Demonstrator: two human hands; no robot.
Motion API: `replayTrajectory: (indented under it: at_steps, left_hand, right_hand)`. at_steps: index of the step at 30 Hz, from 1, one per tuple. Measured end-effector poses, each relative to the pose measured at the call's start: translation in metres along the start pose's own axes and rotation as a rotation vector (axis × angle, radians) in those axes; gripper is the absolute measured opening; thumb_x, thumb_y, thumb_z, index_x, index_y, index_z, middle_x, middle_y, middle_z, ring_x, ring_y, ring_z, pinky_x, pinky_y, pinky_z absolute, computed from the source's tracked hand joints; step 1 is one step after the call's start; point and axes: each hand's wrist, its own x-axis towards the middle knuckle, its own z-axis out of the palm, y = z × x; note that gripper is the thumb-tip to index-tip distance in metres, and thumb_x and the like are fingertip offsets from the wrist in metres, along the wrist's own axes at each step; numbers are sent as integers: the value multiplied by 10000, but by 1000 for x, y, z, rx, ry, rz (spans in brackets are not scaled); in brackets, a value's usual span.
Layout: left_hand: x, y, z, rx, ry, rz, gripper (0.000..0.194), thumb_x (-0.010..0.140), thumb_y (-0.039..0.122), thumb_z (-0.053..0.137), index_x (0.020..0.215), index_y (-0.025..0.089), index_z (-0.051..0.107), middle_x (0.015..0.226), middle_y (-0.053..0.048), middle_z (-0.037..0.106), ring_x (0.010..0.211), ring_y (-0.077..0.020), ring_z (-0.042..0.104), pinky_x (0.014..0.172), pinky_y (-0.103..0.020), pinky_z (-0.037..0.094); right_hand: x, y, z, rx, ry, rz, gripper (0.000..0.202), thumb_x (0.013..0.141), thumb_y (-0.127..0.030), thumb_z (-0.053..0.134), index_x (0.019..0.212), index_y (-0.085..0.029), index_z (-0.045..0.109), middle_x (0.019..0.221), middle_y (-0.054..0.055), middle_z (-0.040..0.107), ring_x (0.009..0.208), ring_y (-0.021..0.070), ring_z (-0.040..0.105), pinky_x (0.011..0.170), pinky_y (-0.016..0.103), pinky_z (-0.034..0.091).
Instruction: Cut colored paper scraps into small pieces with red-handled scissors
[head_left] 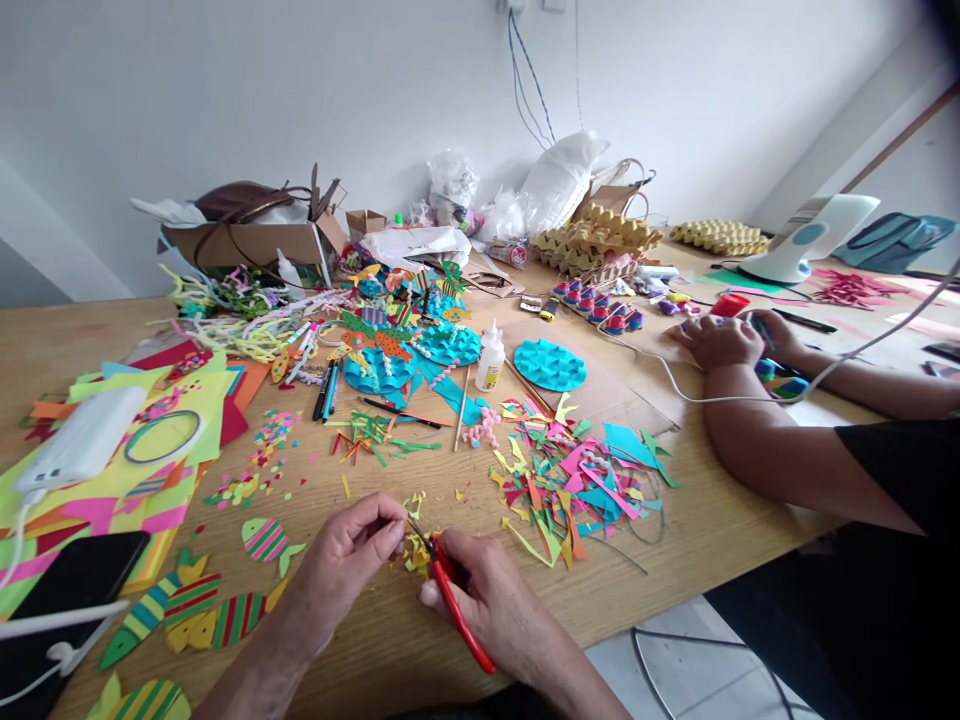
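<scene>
No readable text anywhere, folks. The white bottle [491, 358] has a little yellow label (way too tiny to make out, sadly), and the round red-and-white marking at the back of the table [300, 530] is just a blur.

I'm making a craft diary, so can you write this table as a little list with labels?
Left hand: fingertips pinched near the tool's tip; anything between them is too small to tell
Right hand: holds red-handled tool
Striped fish: lying lower left
White bottle: upright, left of bumpy blue oval
Other person's hands: far right
</scene>
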Motion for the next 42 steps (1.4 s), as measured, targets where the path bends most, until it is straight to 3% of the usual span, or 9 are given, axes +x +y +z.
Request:
replayTrajectory:
  at_steps: [14, 26, 30, 35, 38, 42]
  left_hand:
    - [1, -3, 8, -88, 50, -21, 125, 773, 269, 533, 710, 177, 587, 627, 31, 503, 624, -136, 475, 601, -222, 411]
    - [1, -2, 4, -31, 39, -26, 141, 768, 284, 527, 678, 185, 570, 598, 36, 491, 608, -138, 466, 588, -222, 403]
    - [0, 0, 0, 20, 39, -24, 156, 771, 282, 514, 660, 184, 560, 591, 37, 480, 606, -139, 458, 586, -223, 393]
    - [0, 3, -4, 75, 67, -40, 162, 769, 293, 497, 660, 186, 552, 580, 38, 475, 596, -140, 468, 581, -221, 396]
    - [3, 1, -20, 171, 77, -32, 164, 757, 307, 491, 652, 194, 545, 577, 35, 490, 589, -145, 481, 576, -224, 404]
    - [8, -4, -75, 467, 197, -21, 175, 722, 338, 491, 615, 207, 538, 556, 40, 486, 569, -153, 479, 552, -221, 397]
  right_hand:
    - [4, 2, 7, 85, 50, 18, 398, 761, -471, 530, 560, -191, 330, 518, -76, 275, 500, 76, 238, 447, 203, 184]
    - [8, 7, 10, 66, 85, 9, 544, 714, -676, 441, 502, -198, 289, 482, -71, 221, 473, 72, 205, 416, 210, 154]
    - [8, 9, 5, 32, 53, 0, 529, 729, -654, 440, 505, -198, 296, 468, -74, 235, 462, 72, 216, 416, 208, 162]
    - [6, 7, -6, -136, 30, 50, 377, 786, -492, 478, 582, -186, 396, 523, -51, 401, 474, 82, 329, 450, 199, 216]
    - [4, 10, -11, -267, 27, 88, 297, 784, -416, 499, 607, -187, 430, 543, -32, 472, 482, 100, 387, 464, 209, 229]
    - [0, 24, -16, -409, 20, 113, 267, 799, -397, 468, 624, -197, 443, 566, 9, 551, 497, 137, 459, 476, 229, 245]
